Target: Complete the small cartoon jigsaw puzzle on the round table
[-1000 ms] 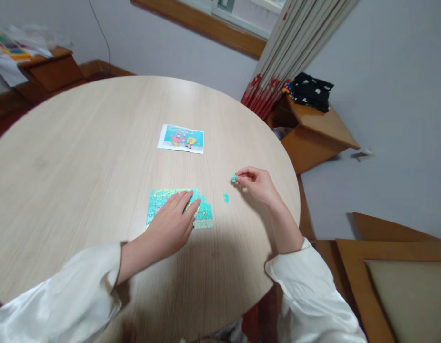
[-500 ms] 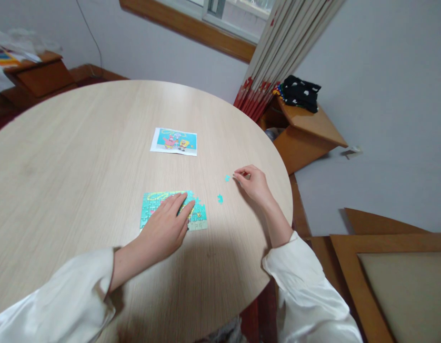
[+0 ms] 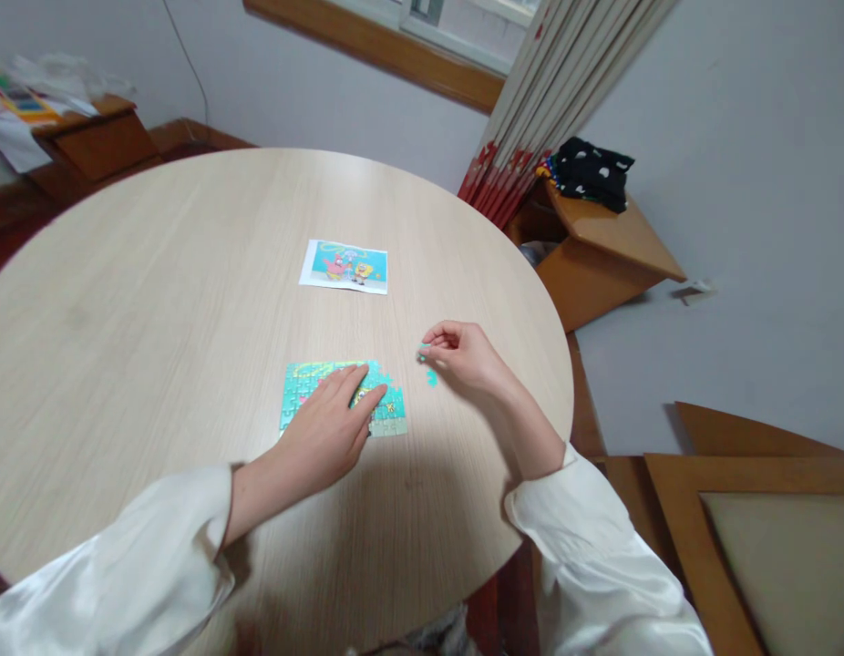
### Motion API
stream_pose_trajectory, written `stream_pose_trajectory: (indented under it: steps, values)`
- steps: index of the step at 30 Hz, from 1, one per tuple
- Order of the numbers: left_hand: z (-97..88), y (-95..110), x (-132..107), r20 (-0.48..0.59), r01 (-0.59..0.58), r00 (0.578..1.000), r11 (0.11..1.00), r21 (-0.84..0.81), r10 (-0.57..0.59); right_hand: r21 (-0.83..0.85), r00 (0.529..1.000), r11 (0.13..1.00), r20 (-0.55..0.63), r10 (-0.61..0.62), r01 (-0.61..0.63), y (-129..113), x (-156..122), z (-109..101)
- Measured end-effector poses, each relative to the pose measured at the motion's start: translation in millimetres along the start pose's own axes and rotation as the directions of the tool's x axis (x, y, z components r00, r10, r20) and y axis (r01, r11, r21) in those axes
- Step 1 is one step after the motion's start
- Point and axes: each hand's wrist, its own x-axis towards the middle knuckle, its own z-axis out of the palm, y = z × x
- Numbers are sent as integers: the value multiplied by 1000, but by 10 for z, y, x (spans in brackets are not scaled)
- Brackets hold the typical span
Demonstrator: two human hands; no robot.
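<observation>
Near the printed sheet [image 3: 344,266], right fingers [image 3: 445,329] pinch a piece [image 3: 422,350]; unclenched left fingers [image 3: 369,399] partly hide the puzzle [image 3: 297,390].

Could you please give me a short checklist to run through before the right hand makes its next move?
1. Right hand has a grip: ok, a small teal piece is pinched.
2. Left hand is on the puzzle: ok, it lies across the middle.
3. Puzzle outline is whole: not ok, the upper right corner is jagged and open.
4. Second loose piece is in sight: ok, on the table apart from the puzzle.
5. Printed picture is uncovered: ok.
6. Pinched piece matches the gap: cannot tell, too small.
</observation>
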Motion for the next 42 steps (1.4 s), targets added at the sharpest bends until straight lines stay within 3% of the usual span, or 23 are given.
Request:
stream_pose_trajectory:
  steps: [4,8,16,24,29,34,42]
  values:
    - [5,0,1,-7,12,1000,1000,-10,-12,90,982,995,188,14,-32,-100,-105,243]
    - [14,2,1,-16,24,1000,998,-50,-25,41,981,999,190,27,-35,-113,-133,330]
    - [-9,6,1,11,12,1000,1000,-26,-11,-7,973,1000,233,6,-5,-136,-128,308]
    - [15,10,-2,3,20,1000,1000,-24,-20,-300,988,946,123,-89,122,-166,-140,335]
    - [12,1,-4,-2,20,1000,999,-34,-20,-251,989,960,109,-103,127,-149,-157,327]
    - [17,-4,-9,-2,2,1000,1000,1,-2,-229,989,962,-3,-151,146,-177,-186,242]
    - [14,4,-4,-23,-17,1000,999,29,18,-347,985,923,111,-132,163,-186,-260,292]
